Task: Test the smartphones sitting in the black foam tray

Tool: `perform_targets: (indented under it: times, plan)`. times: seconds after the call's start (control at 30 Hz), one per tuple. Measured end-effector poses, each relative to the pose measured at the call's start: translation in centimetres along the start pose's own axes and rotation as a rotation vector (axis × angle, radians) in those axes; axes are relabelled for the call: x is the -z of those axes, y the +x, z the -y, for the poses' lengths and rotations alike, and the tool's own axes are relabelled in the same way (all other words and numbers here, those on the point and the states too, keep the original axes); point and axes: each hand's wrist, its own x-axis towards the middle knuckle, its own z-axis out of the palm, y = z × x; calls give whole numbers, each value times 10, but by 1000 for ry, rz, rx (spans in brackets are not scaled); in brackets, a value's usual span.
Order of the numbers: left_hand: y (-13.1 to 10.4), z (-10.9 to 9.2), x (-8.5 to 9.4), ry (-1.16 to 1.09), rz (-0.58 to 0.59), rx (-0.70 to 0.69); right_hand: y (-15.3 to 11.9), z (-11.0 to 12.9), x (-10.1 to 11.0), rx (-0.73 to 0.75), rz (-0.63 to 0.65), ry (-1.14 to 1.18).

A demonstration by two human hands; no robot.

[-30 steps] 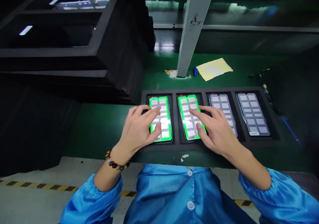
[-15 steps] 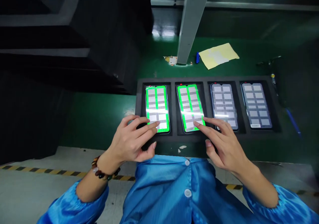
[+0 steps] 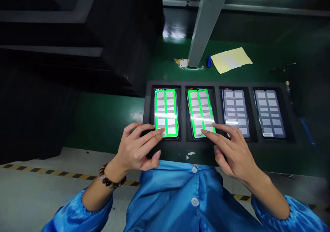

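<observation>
Several smartphones lie face up in a row in the slots of a black foam tray (image 3: 183, 122). The leftmost phone (image 3: 166, 111) and the second phone (image 3: 201, 111) show green borders and a green centre stripe around grey and white blocks. On the third phone (image 3: 235, 111) and the rightmost phone (image 3: 269, 111) the blocks have no green. My left hand (image 3: 139, 146), open with fingers stretched, has fingertips at the lower part of the leftmost screen. Fingertips of my right hand (image 3: 233, 149), also open, are at the bottom and right edge of the second screen.
Black stacked foam trays (image 3: 123, 53) rise at the left. A metal post (image 3: 206, 29) stands behind the phone tray, near a yellow paper (image 3: 232, 60) and a small blue object (image 3: 209, 61). A blue pen-like item (image 3: 308, 132) lies at the right of the green table (image 3: 110, 118).
The view has shifted slightly, so the tray appears further right. My fingertips have slid down a little on both green-bordered screens.
</observation>
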Motion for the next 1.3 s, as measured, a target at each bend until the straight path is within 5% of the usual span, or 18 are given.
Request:
perform_targets:
  times: [0.27,0.6,1.0,1.3]
  plan:
    - [-8,2,5,84,-8,94,26,1,-2,54,62,9]
    - [28,-8,-5,-113,135,-5,-7,-25,21,-70,55,-49]
    - [9,4,8,39,125,205,43,-10,-4,30,77,-2]
    - [34,0,-4,-35,120,106,30,-25,14,-100,61,-32]
